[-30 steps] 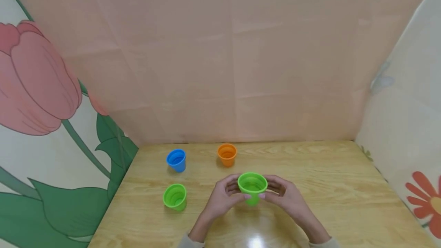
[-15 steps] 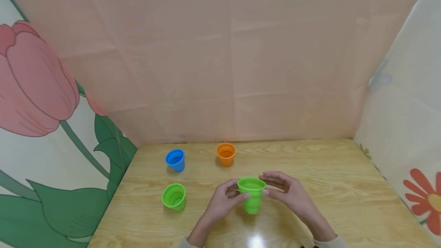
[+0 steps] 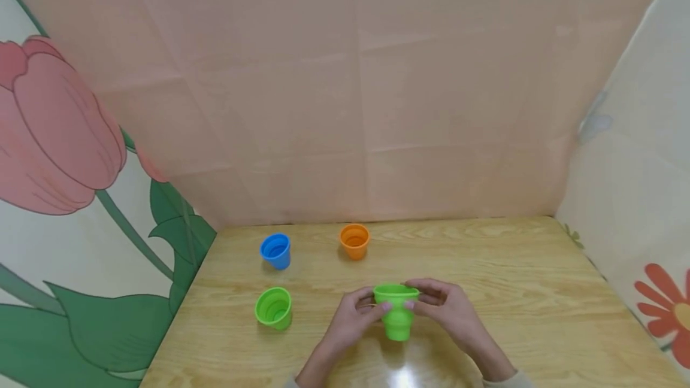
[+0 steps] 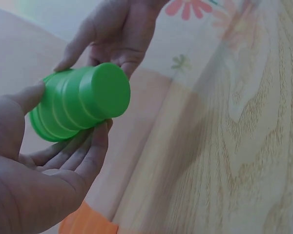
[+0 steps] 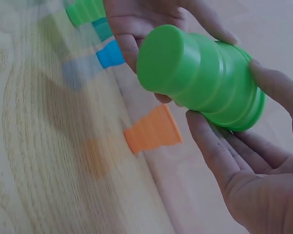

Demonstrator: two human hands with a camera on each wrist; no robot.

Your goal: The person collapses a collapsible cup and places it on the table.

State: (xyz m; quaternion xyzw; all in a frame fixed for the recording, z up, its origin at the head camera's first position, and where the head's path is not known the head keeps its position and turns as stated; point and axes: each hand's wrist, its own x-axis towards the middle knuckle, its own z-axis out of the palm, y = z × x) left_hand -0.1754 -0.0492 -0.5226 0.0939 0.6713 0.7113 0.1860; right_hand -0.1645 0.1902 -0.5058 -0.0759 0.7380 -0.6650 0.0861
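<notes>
Both hands hold a green collapsible cup [image 3: 398, 317] upright above the table, its wall stepped in rings. My left hand [image 3: 347, 320] grips it from the left, thumb near the rim and fingers behind. From the other side my right hand [image 3: 450, 310] pinches it, thumb on the front below the rim. In the left wrist view the cup's flat base [image 4: 111, 90] faces the camera. The right wrist view shows the cup [image 5: 200, 73] with the right thumb at the rim end and fingers along its underside.
A second green cup [image 3: 274, 309] stands to the left on the wooden table [image 3: 517, 304]. Behind it is a blue cup [image 3: 276, 251], and an orange cup [image 3: 354, 242] stands at the back middle. A pink sheet [image 3: 377, 106] hangs behind the table.
The held cup has tilted so its outer wall shows more and its inside less. The right fingers loosened from it half a second ago and now hold it again. The other cups stay put.
</notes>
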